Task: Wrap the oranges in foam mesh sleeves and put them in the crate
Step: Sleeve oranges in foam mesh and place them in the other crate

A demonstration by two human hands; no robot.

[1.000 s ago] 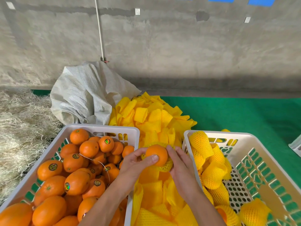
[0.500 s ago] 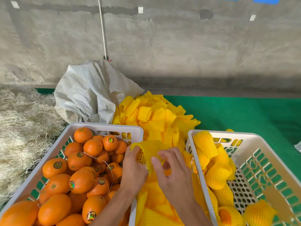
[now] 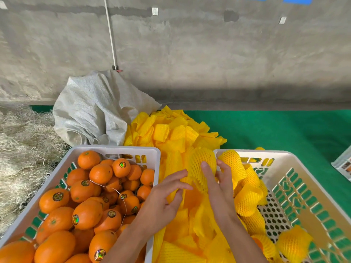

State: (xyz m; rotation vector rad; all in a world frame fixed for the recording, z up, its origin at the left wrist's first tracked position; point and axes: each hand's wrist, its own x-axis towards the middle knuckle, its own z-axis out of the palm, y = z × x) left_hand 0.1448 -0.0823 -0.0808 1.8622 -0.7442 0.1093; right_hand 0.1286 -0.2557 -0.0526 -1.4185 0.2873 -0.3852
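Right hand [image 3: 218,188]: your fingers curl round the wrapped orange [image 3: 202,164], gripping it just left of the right crate's [image 3: 303,158] rim.
Left hand [image 3: 169,198]: fingers spread & relaxed, tips touching the sleeve's lower end; grips nothing.
Hidden: fruit fully covered by mesh; sleeve's bottom end behind your hands.
Left crate [image 3: 114,149]: bare stickered oranges [image 3: 100,173], heaped.
Right crate: several wrapped ones [image 3: 247,200] inside.
Between crates: loose sleeve pile [image 3: 171,133], w/ grey sack [image 3: 91,111] behind, straw [image 3: 22,145] at left.
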